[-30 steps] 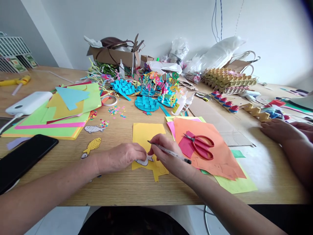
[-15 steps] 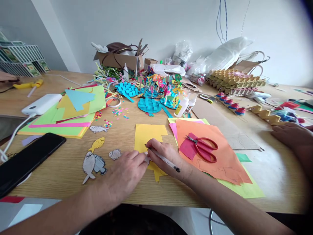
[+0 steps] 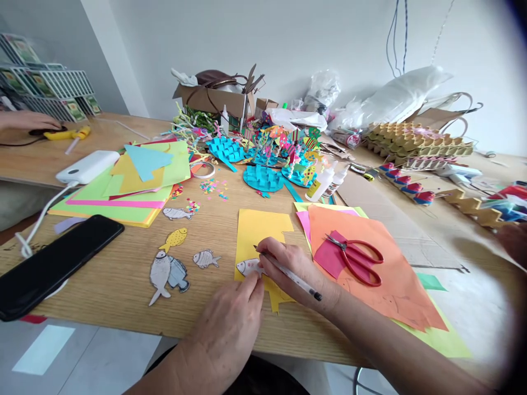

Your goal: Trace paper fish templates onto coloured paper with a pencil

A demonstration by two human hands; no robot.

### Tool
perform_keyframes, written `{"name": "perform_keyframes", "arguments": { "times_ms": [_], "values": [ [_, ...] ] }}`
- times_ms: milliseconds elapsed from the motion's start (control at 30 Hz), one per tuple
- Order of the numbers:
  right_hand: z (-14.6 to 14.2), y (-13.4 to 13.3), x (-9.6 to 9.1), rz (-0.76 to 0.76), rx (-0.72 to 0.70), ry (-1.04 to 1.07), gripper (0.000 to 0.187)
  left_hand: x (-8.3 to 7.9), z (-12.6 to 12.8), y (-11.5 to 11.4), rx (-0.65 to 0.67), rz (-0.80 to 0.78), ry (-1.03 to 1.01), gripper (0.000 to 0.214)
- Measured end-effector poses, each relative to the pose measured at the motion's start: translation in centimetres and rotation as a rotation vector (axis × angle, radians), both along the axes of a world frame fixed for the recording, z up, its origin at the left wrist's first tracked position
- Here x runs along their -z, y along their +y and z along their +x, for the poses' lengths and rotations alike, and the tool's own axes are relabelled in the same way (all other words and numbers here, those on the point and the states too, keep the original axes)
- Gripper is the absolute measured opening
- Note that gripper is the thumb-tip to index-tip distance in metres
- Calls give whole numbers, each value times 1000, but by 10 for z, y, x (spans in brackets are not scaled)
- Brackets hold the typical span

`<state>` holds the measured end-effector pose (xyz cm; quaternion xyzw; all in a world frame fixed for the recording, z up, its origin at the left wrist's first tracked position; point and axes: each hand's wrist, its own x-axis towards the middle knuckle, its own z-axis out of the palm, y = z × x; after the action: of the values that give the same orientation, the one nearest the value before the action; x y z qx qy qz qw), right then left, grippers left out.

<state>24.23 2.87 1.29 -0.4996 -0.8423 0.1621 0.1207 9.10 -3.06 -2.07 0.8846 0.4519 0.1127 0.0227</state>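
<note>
A gel pen (image 3: 294, 278) with a clear barrel and dark end is gripped in my right hand (image 3: 284, 260), its tip over the yellow paper (image 3: 263, 227). On that sheet lies a white paper fish cutout (image 3: 247, 266) with small red marks. My left hand (image 3: 233, 310) holds the cutout by its tail end, fingers together, close to my right hand; the tail is hidden. Left of my hands lie a striped paper fish (image 3: 206, 258), a yellow paper fish (image 3: 176, 237) and several grey ones. Red-handled scissors (image 3: 362, 258) rest on orange paper (image 3: 370, 230) at the right.
At left are a black phone (image 3: 66, 263), a white power bank (image 3: 88, 166) and stacked coloured paper (image 3: 119, 214). Blue paper crafts (image 3: 263, 178), glue bottles (image 3: 321, 184) and egg cartons (image 3: 415, 142) stand farther back. Another person's hand (image 3: 35, 119) is at far left; one more (image 3: 513, 241) is at right.
My left hand has shifted back toward me and right, uncovering the white fish's head and body. My right hand still holds the pen. The view has turned slightly left.
</note>
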Motion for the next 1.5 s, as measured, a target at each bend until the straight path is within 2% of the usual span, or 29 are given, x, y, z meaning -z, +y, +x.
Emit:
{"name": "perform_keyframes", "arguments": {
  "times_ms": [167,500,633,733,867,1067,1500],
  "values": [
    [0,3,3,8,-20,-9,15,5,-1,2,17,15,-15,36],
    [-2,5,-5,-6,-69,-43,13,14,0,3,56,261,-70,30],
    [-1,6,-5,-1,-105,-2,12,15,2,2,17,276,-90,31],
    [-2,9,-6,-72,-140,142,10,14,2,1,10,248,-69,29],
    [-5,15,-9,-286,-142,346,7,11,2,0,22,208,-6,28],
    [-9,23,-10,-519,-172,428,12,8,0,-1,38,217,-27,33],
    [-11,28,-7,-511,-267,351,14,15,-3,-3,39,206,-49,35]
  ]
}}
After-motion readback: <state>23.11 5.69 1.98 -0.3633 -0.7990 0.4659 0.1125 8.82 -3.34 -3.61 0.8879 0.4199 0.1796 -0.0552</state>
